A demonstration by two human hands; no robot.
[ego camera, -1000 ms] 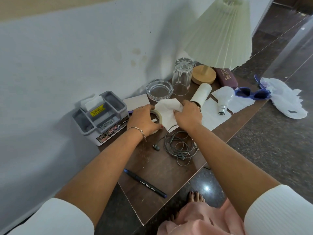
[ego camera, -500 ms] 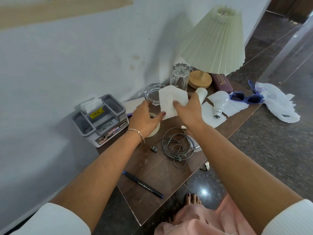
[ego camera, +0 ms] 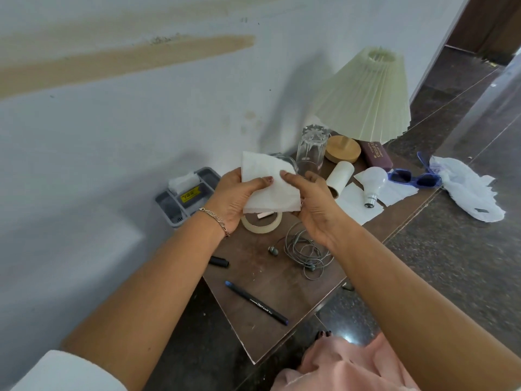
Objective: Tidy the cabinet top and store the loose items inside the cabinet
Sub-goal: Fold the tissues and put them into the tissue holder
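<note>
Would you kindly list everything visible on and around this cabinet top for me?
tissue: one, white, held aloft
tape roll: one, beige, beneath tissue
earphones: one, grey, coiled mid-top
pen: one, black, near edge
organiser: one, grey, against wall
lamp: one, pale green, far end
glass: one, clear, upturned beside lamp
bulb: one, white, on paper
sunglasses: one, blue, far edge
bag: one, white, beyond sunglasses
left hand: one, grips tissue
right hand: one, grips tissue

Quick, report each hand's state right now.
Left hand: holding the tissue, thumb pinching its left side.
Right hand: holding the same tissue, thumb pinching its right side.
</note>
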